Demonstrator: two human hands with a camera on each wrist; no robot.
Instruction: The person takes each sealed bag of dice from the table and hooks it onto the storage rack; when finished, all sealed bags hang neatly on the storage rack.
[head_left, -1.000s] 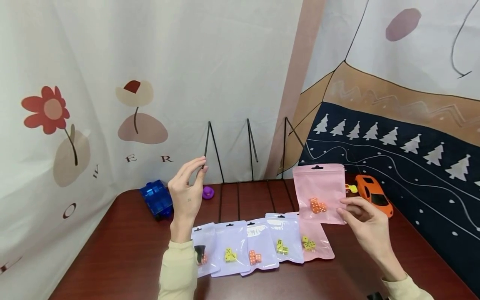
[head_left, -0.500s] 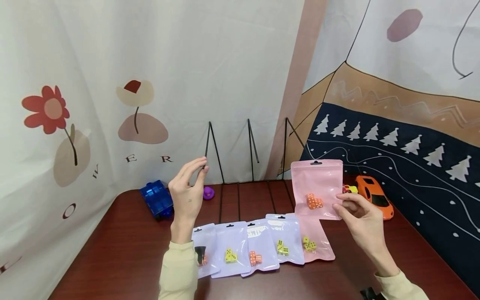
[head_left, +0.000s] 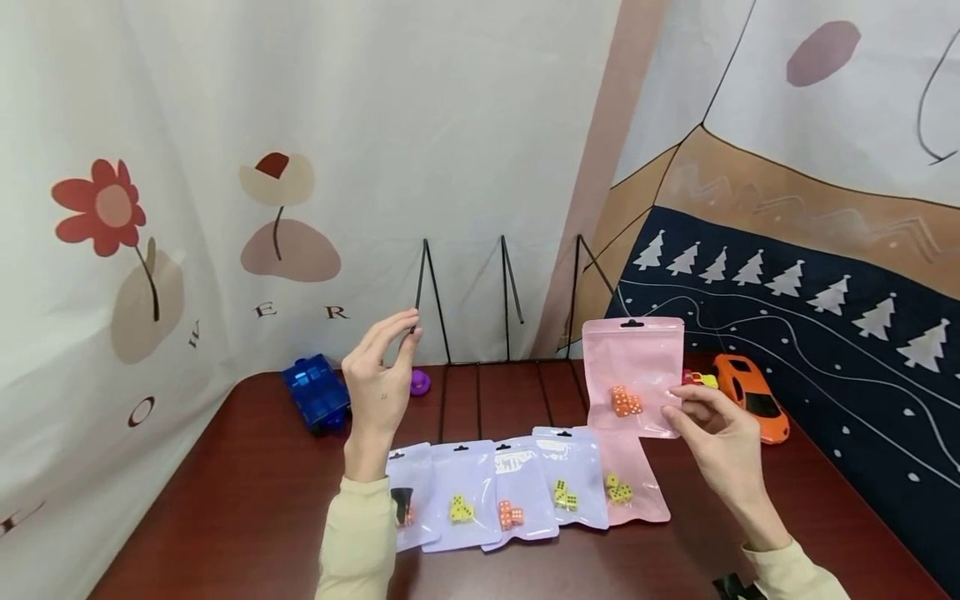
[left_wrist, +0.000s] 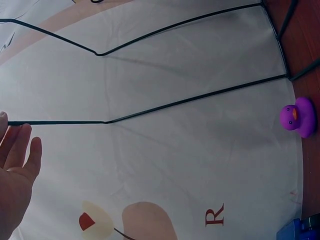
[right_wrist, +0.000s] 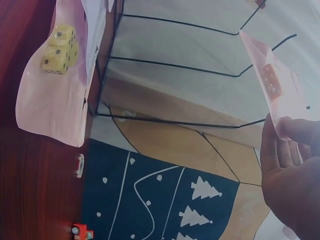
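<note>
My left hand (head_left: 378, 383) pinches the free end of the leftmost prong (head_left: 437, 304) of a black wire rack (head_left: 506, 308); the left wrist view shows fingertips and thumb on that wire (left_wrist: 60, 122). At the right, my right hand (head_left: 720, 442) pinches the lower right edge of a pink zip bag (head_left: 637, 350). Upright in the air, the bag has orange dice (head_left: 624, 402) inside and a hang hole at its top. It stands apart from the right prong's tip. Below it lies another pink bag (head_left: 645, 504) with yellow dice (head_left: 619, 492).
Several pale lavender bags (head_left: 442, 535) of dice overlap in a row on the brown table (head_left: 225, 500). A blue toy vehicle (head_left: 317, 392) and a purple rubber duck (left_wrist: 302, 117) sit at back left. An orange toy car (head_left: 750, 396) stands at right, before a printed curtain (head_left: 480, 125).
My right hand has shifted left and slightly up with the pink zip bag. The left hand keeps its pinch on the prong. The head view has turned slightly.
</note>
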